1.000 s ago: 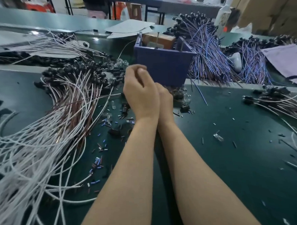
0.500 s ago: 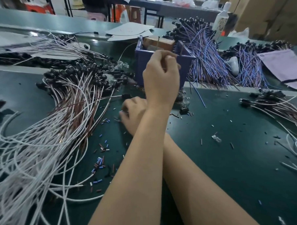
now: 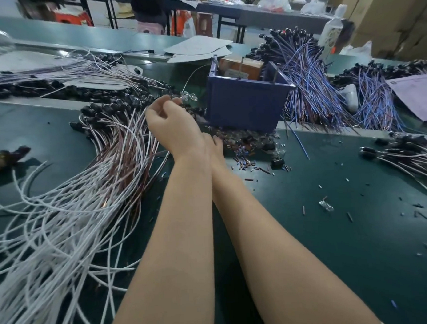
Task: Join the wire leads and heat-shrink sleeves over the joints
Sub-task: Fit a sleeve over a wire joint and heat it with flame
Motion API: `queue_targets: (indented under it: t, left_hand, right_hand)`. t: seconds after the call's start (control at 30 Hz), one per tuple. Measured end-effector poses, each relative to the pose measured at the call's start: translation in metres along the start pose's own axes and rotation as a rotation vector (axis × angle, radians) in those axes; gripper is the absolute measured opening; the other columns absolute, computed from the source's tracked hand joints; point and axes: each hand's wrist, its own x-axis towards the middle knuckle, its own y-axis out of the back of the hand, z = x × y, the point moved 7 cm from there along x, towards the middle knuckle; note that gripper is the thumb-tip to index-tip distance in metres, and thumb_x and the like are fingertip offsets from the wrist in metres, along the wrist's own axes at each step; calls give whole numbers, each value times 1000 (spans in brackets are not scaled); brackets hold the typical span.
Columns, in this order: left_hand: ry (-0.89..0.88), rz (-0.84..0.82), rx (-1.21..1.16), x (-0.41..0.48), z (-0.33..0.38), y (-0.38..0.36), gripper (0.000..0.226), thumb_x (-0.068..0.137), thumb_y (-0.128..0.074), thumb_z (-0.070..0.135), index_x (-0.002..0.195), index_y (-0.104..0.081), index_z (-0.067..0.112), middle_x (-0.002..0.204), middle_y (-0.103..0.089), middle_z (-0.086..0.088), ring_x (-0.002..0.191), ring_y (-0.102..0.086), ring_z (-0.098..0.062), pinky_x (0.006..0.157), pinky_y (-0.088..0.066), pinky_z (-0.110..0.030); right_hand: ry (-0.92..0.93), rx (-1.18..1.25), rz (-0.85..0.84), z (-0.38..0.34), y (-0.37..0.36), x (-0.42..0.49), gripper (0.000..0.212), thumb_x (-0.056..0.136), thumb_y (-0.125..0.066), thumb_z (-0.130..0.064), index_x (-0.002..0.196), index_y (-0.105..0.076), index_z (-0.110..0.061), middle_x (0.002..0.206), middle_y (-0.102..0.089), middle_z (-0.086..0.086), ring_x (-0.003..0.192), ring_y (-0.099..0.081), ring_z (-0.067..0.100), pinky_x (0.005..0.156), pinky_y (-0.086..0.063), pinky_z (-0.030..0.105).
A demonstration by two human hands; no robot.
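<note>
Centrally, blue bin [image 3: 239,109] holding orange box [image 3: 242,68]; wires [image 3: 309,84] beside

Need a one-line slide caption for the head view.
Left hand reaches into the white and brown wire pile beside the blue bin; right hand mostly hidden behind it.

Wire heap [image 3: 70,212] crowds left; blue bin [image 3: 244,106] blocks ahead; right mat [image 3: 333,242] open.

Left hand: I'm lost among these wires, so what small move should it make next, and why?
Probably pinch one lead and lift it free. The left hand hovers, fingers curled, at the black ends of the white-and-brown bundle; whether it grips one already is unclear. The right hand is mostly hidden behind the left wrist.
</note>
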Motion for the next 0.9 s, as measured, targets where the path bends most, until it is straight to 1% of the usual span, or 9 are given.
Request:
queue_targets:
  t: [0.1, 0.2, 0.27, 0.33, 0.43, 0.53, 0.63, 0.77, 0.9]
  left_hand:
    - [-9, -16, -3, -5, -3, -2, 17, 93, -35, 1, 90, -50, 9, 71, -54, -1, 57, -46, -10, 52, -37, -18]
    - [23, -75, 12, -13, -10, -9, 23, 94, -35, 6, 76, -49, 10, 57, -46, 0, 43, -38, -9, 44, -31, -20]
    - [72, -84, -17, -17, -17, -12, 27, 94, -33, 7, 71, -48, 10, 54, -42, 0, 43, -34, -10, 43, -27, -21]
    - [91, -83, -37, -20, -23, -14, 28, 94, -33, 7, 69, -48, 10, 54, -40, 0, 46, -33, -11, 44, -26, -21]
    - [79, -87, -36, -22, -25, -17, 29, 93, -34, 7, 68, -48, 10, 52, -41, 1, 46, -34, -12, 45, -26, -22]
    - [61, -90, -30, -22, -25, -17, 28, 92, -34, 7, 68, -49, 10, 53, -42, 0, 46, -34, -12, 46, -27, -23]
    - [51, -104, -9, -21, -27, -16, 28, 93, -34, 7, 69, -48, 10, 54, -42, 0, 45, -34, -12, 45, -27, -22]
    - [101, -172, 205, -15, -40, -14, 33, 95, -34, 12, 65, -48, 10, 51, -47, 0, 37, -38, -10, 42, -28, -21]
    - [381, -466, 633, -33, -68, -22, 52, 101, -27, 37, 65, -50, 6, 38, -56, -1, 27, -46, -7, 35, -31, -8]
  right_hand:
    - [-26, -53, 216, 10, 27, -12, 20, 93, -44, -20, 105, -60, -19, 111, -60, 5, 112, -49, 28, 93, -29, 41]
    - [-132, 154, 350, 46, 58, -23, 22, 97, -43, -21, 105, -63, -16, 107, -63, 5, 103, -55, 27, 89, -36, 39]
    - [-64, 291, 302, 54, 66, -26, 22, 96, -48, -24, 109, -65, -16, 110, -62, 6, 103, -56, 25, 91, -43, 40]
    - [25, 230, 128, 45, 53, -27, 21, 92, -54, -25, 109, -65, -20, 113, -62, 6, 105, -55, 26, 90, -46, 41]
    - [-20, 135, -15, 36, 22, -32, 22, 89, -53, -26, 108, -61, -18, 113, -61, 5, 108, -52, 31, 93, -40, 43]
    - [-43, 50, 102, 41, 18, -36, 24, 91, -50, -24, 113, -57, -16, 115, -51, 6, 112, -43, 30, 98, -28, 42]
    - [-81, 16, 222, 53, 27, -37, 18, 92, -50, -23, 105, -60, -16, 108, -50, 5, 110, -44, 28, 99, -25, 41]
    - [-189, 126, 384, 78, 49, -40, 20, 96, -49, -26, 108, -62, -17, 113, -57, 6, 111, -47, 25, 102, -29, 38]
    - [-196, 347, 548, 96, 88, -50, 14, 93, -54, -14, 100, -64, -8, 101, -63, 11, 96, -56, 26, 88, -42, 33]
